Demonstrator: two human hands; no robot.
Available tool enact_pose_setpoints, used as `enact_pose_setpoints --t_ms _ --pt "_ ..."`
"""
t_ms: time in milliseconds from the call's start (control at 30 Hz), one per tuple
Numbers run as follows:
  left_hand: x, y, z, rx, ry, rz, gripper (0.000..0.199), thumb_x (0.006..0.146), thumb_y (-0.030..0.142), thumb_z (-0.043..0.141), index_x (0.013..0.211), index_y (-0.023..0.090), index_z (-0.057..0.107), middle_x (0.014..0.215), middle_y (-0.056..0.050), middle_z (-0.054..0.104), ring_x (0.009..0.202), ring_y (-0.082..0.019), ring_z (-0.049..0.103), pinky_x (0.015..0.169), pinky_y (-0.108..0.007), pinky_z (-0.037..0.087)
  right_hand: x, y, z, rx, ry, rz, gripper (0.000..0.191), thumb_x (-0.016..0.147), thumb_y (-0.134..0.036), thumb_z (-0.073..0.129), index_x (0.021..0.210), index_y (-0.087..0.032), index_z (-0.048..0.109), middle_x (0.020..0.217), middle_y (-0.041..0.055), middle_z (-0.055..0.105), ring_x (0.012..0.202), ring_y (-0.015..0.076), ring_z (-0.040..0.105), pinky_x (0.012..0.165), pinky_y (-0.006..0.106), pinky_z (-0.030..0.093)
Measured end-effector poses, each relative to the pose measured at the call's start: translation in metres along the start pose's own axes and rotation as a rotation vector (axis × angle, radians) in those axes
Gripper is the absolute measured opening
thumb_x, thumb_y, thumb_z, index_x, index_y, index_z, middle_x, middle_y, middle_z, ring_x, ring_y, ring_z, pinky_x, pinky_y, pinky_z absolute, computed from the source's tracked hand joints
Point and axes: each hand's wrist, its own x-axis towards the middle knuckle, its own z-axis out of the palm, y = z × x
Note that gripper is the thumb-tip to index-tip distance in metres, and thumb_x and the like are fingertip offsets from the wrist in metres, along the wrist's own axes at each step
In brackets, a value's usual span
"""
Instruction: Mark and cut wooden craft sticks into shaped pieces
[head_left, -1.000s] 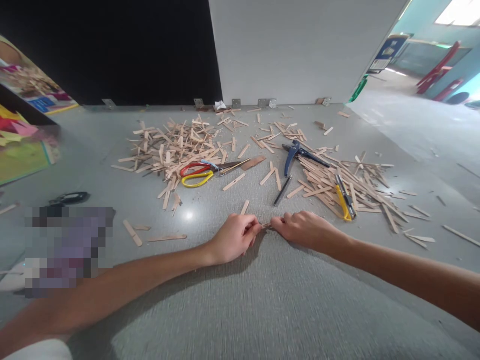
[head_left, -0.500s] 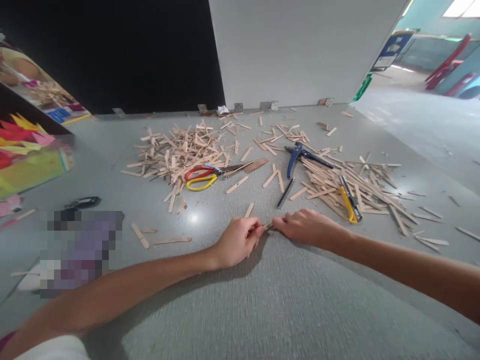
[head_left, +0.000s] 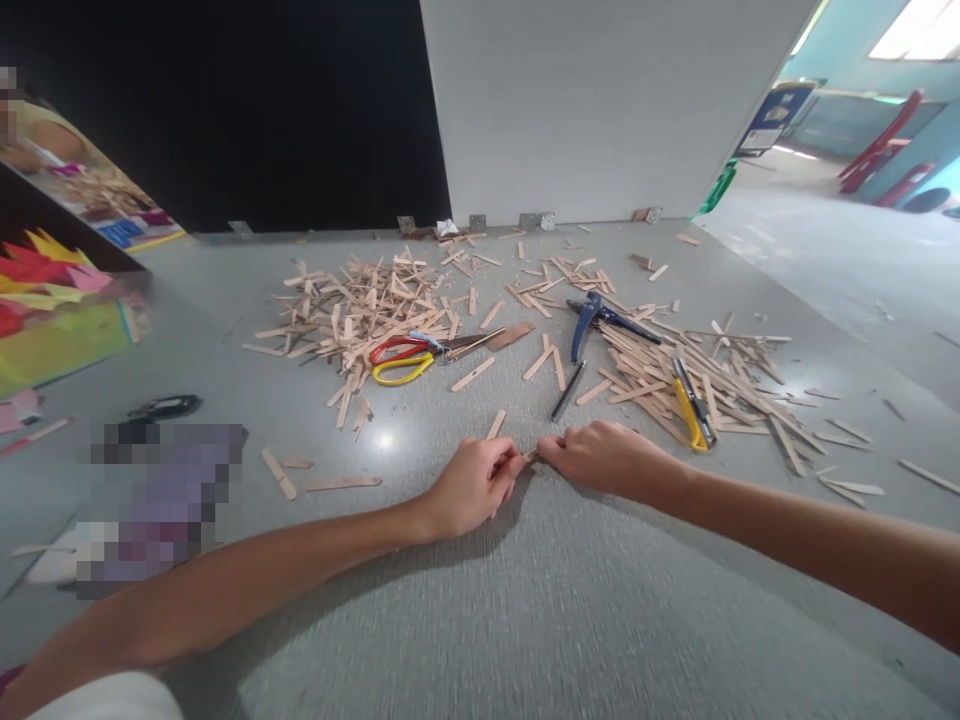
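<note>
- Hardly anything has moved since the earlier frame; the view drifts slightly.
- Left hand pinches 1 end of a wooden stick, right hand the other; it spans between them.
- Uneven twisting could snap it; a sweeping right hand might knock the yellow cutter.
- Blue panel's markings: unreadable.

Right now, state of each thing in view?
Left hand: closed, pinching a wooden piece
Right hand: closed on that piece
Sticks: loose, mostly piled
Scissors: lying flat, blade gap unclear
Blue tool: handles spread apart
Yellow knife: lying among sticks, blade unclear
Dark rod: lying flat
</note>
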Motion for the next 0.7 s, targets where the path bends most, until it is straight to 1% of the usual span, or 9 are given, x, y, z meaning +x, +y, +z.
enact_pose_setpoints --t_ms 67,200,267,333,400,500,600,633,700 --pt "0.0 -0.001 0.001 0.001 0.009 0.008 0.039 0.103 0.049 0.049 0.074 0.022 0.049 0.055 0.006 0.054 0.036 -0.008 0.047 0.039 -0.019 0.036 -0.001 -0.003 -0.001 -0.001 -0.016 0.018 0.014 0.095 -0.006 0.059 0.093 -0.019 0.064 0.065 0.0036 0.071 0.049 0.0152 0.061 0.046 0.024 0.03" --pt "0.001 -0.002 0.001 0.016 0.016 0.022 0.037 0.102 0.047 0.05 0.074 0.022 0.05 0.053 0.005 0.055 0.036 -0.009 0.048 0.039 -0.019 0.034 -0.005 -0.04 -0.003 -0.057 -0.02 0.217 0.028 0.097 0.004 0.041 0.104 -0.01 0.065 0.066 0.0113 0.069 0.048 0.0192 0.062 0.044 0.024 0.027" --pt "0.001 -0.002 0.001 0.017 0.025 0.022 0.036 0.102 0.047 0.05 0.076 0.022 0.051 0.054 0.005 0.056 0.036 -0.01 0.049 0.04 -0.02 0.034 -0.004 -0.05 -0.004 -0.06 -0.033 0.253 0.032 0.096 0.005 0.038 0.106 -0.01 0.065 0.066 0.0116 0.068 0.048 0.0196 0.061 0.043 0.024 0.025" --pt "0.001 -0.002 0.001 0.014 0.03 0.021 0.037 0.103 0.049 0.049 0.076 0.022 0.05 0.054 0.005 0.055 0.036 -0.01 0.049 0.04 -0.02 0.036 -0.001 -0.046 -0.006 -0.051 -0.038 0.23 0.032 0.096 0.004 0.038 0.106 -0.012 0.064 0.067 0.0108 0.068 0.049 0.0196 0.061 0.043 0.025 0.024" --pt "0.001 -0.001 0.002 0.01 0.033 0.022 0.04 0.103 0.052 0.049 0.076 0.022 0.049 0.054 0.006 0.055 0.036 -0.01 0.048 0.04 -0.02 0.036 -0.001 -0.035 -0.006 -0.041 -0.042 0.182 0.029 0.096 0.003 0.042 0.103 -0.016 0.063 0.068 0.0086 0.068 0.05 0.0187 0.061 0.043 0.026 0.024" --pt "0.0 0.001 0.003 -0.032 0.044 0.013 0.046 0.102 0.059 0.05 0.077 0.021 0.052 0.056 0.005 0.056 0.037 -0.009 0.048 0.04 -0.019 0.034 -0.009 -0.02 -0.004 -0.005 -0.031 0.118 0.027 0.093 0.004 0.049 0.099 -0.019 0.061 0.073 0.0063 0.068 0.056 0.0185 0.064 0.046 0.028 0.028" --pt "-0.001 0.001 0.003 -0.157 0.053 -0.021 0.055 0.101 0.07 0.047 0.083 0.019 0.058 0.059 0.004 0.056 0.038 -0.009 0.048 0.037 -0.019 0.035 -0.022 -0.013 -0.003 0.177 0.032 0.141 0.031 0.089 0.007 0.05 0.104 -0.019 0.061 0.089 0.0077 0.071 0.069 0.0182 0.068 0.055 0.028 0.034" --pt "-0.001 0.001 0.002 -0.212 0.071 -0.028 0.06 0.101 0.074 0.043 0.088 0.018 0.061 0.061 0.004 0.056 0.039 -0.009 0.048 0.037 -0.02 0.036 -0.024 -0.011 -0.004 0.305 0.043 0.163 0.031 0.09 0.006 0.048 0.105 -0.018 0.061 0.091 0.0074 0.071 0.07 0.0173 0.067 0.057 0.028 0.036" --pt "-0.001 0.001 0.002 -0.286 0.121 -0.012 0.069 0.1 0.078 0.038 0.104 0.015 0.065 0.071 0.0 0.063 0.042 -0.01 0.052 0.036 -0.021 0.038 -0.026 -0.007 -0.008 0.658 0.038 0.189 0.025 0.096 -0.001 0.044 0.103 -0.018 0.061 0.088 0.0056 0.071 0.07 0.0158 0.066 0.061 0.027 0.038"
